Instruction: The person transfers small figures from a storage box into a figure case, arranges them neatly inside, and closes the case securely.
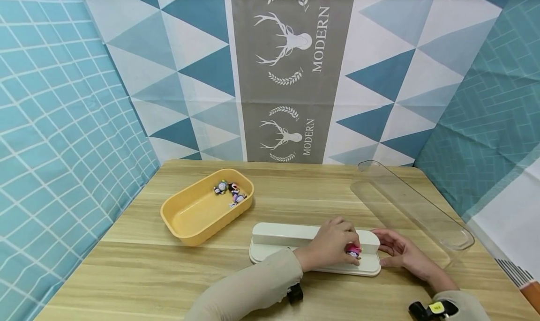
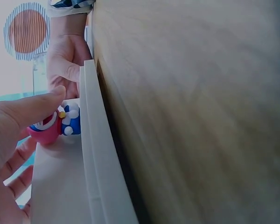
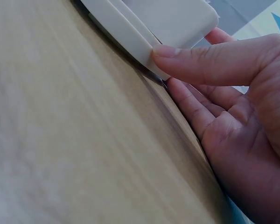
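My left hand [image 1: 331, 243] pinches a small toy figurine [image 1: 353, 250] with a pink hood, at the right part of a white stepped display stand [image 1: 280, 232]. In the left wrist view the figurine [image 2: 46, 133] shows blue and white below its hood, its feet close to the stand's raised front edge, the thumb over its head. At the right end of the stand, my right hand [image 1: 402, 255] holds the corner. The right wrist view has its thumb [image 3: 165, 51] on the base's rim and the other fingers curled low beside it.
A yellow tub [image 1: 190, 218] at the left holds several small figurines [image 1: 232, 190] in its far right corner. A long clear plastic cover [image 1: 415, 204] lies at the right of the wooden table [image 1: 139, 265]. Patterned cloths [image 1: 202, 77] hang behind.
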Motion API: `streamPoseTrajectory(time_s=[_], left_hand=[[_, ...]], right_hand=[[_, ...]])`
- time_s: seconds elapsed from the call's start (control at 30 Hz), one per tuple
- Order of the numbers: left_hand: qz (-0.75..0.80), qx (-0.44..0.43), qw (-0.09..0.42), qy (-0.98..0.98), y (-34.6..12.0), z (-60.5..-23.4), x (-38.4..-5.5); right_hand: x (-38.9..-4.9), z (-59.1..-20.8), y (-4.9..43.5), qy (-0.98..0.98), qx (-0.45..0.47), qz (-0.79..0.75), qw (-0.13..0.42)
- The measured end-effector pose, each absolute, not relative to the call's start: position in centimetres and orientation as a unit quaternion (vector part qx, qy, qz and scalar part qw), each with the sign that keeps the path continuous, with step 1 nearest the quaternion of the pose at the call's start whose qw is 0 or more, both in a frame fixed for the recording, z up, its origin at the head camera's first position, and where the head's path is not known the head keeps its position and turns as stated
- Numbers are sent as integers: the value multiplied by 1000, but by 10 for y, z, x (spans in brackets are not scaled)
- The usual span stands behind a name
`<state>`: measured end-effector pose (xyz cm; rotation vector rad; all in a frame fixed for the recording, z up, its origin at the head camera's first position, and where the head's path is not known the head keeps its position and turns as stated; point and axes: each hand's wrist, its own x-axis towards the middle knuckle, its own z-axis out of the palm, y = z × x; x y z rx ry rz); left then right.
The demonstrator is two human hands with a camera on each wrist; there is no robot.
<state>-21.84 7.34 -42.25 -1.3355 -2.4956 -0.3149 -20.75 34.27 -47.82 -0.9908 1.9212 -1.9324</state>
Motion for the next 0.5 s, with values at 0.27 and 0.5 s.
streamPoseTrajectory(time_s=[0.27, 0.5], left_hand=[[-94, -452, 152, -874, 74, -424, -216], [-82, -450, 157, -875, 75, -424, -216]], right_hand=[[-208, -479, 342, 654, -344, -663, 118], [-207, -478, 343, 661, -340, -659, 113]])
